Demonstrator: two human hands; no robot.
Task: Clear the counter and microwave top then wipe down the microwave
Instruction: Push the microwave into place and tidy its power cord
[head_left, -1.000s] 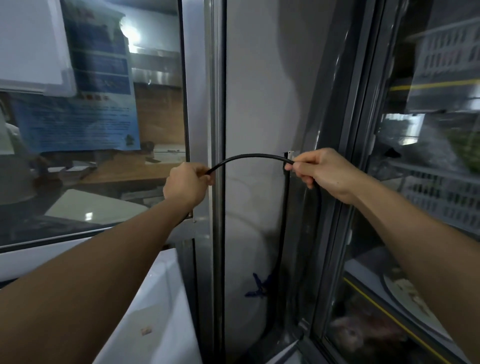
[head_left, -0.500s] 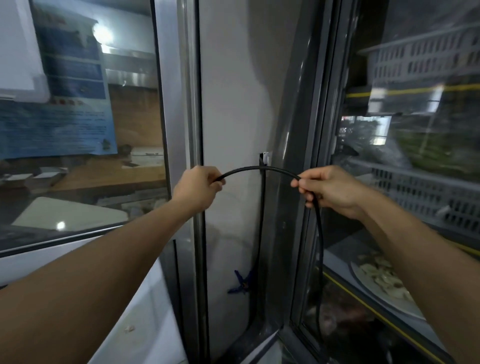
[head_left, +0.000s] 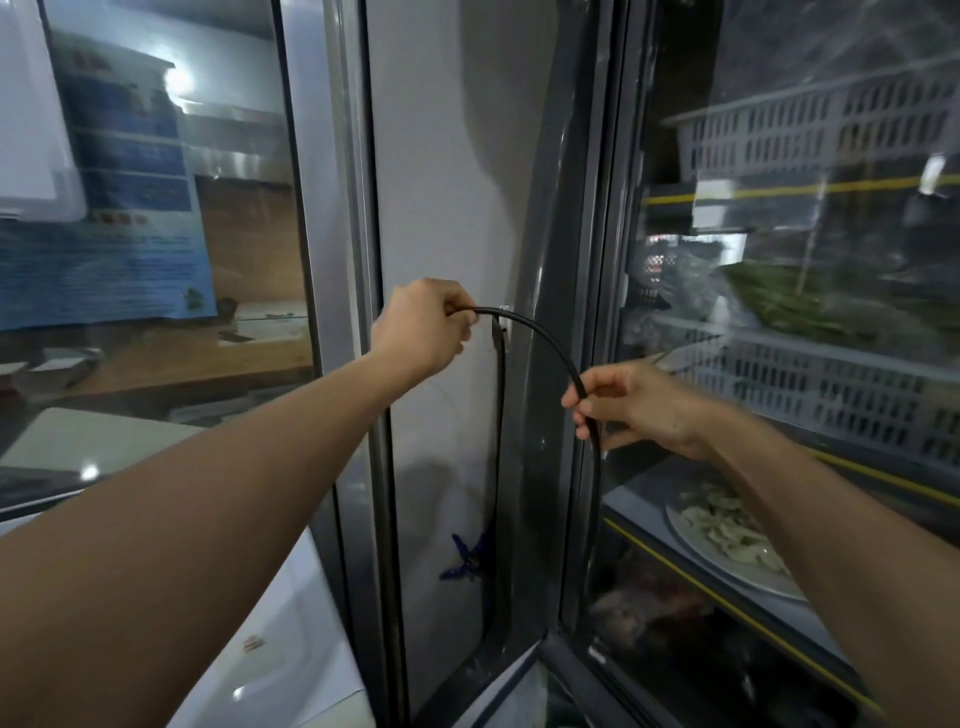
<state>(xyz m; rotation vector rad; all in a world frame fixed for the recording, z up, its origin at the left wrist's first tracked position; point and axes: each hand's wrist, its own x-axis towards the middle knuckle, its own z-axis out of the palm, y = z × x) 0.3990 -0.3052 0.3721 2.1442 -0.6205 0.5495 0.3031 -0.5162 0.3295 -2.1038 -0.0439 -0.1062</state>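
In front of the narrow grey wall panel (head_left: 441, 208), between a glass window on the left and a glass-door fridge on the right, I hold a thin black rubber cable (head_left: 540, 338) with both hands. My left hand (head_left: 418, 327) is the higher one, just beside the metal window frame (head_left: 332, 260); its fingers are curled into a fist around one end of the cable. My right hand (head_left: 631, 402) is lower and more to the right, in front of the dark fridge door frame (head_left: 587, 260); here the thumb and the bent fingers pinch the cable. Between my two hands the cable makes an arch, and below my right hand it hangs straight down along the fridge frame.

Behind the arch a small white clip (head_left: 503, 322) sits on the wall panel, and a second black cord (head_left: 500, 441) goes down from it. Near the bottom of this cord there is a blue tie (head_left: 465, 558).

Under my left forearm I see a white glossy surface (head_left: 291, 649) with a small brownish spot on it; I cannot tell if this is the microwave top. Behind the fridge glass stand grey plastic crates with slots (head_left: 831, 400), and on a lower shelf a white round plate with pale food (head_left: 727, 540). Through the window a blue poster (head_left: 104, 234) is visible, blurred.
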